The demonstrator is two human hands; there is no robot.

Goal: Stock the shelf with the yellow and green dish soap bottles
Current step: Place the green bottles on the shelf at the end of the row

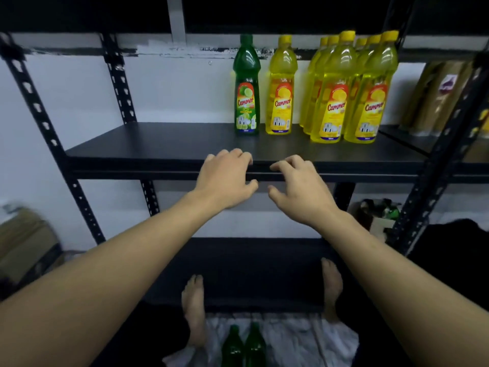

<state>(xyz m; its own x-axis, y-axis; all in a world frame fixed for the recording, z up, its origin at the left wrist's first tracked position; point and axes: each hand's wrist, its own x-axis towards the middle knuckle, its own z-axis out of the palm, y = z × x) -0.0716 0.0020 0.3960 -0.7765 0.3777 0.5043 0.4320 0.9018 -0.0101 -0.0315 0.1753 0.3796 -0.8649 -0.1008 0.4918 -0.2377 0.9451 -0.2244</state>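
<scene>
Lining shelf (158, 144): seven yellow (329, 102) (one green (246, 102))

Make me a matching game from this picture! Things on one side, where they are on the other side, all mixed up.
Things
1. yellow bottle group
2. green bottle pair
3. left hand
4. brown packets

Places
A. down by the feet
B. at the front edge of the shelf
C. at the far right of the picture
D. standing on the right part of the shelf

Pairs: 1-D, 2-A, 3-B, 4-C
</scene>
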